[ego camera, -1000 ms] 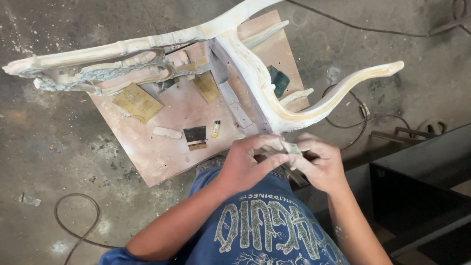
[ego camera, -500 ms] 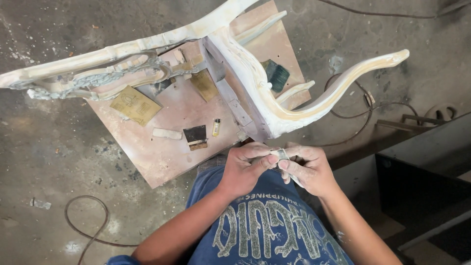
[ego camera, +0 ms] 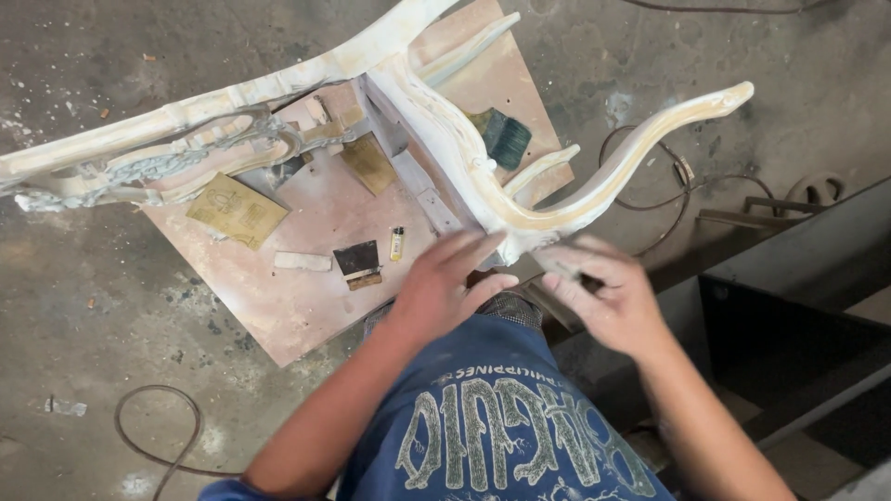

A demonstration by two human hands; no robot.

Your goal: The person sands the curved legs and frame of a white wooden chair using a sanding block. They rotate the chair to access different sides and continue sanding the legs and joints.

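a: what are the hands doing?
b: left hand (ego camera: 444, 283) is open, fingers spread, touching the carved, primed white chair frame (ego camera: 483, 176) just above it. right hand (ego camera: 608, 297) is blurred, loosely curled; can't tell its grip.
a: nearby?
b: sandpaper sheets (ego camera: 237, 211) on the plywood board (ego camera: 306, 297).

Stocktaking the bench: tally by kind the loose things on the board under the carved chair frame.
Sandpaper sheets: 2, one at the left, one by the frame
Paintbrush: 1
Dark block: 1
Pale flat strip: 1
Small yellow cylinder: 1
Total: 6
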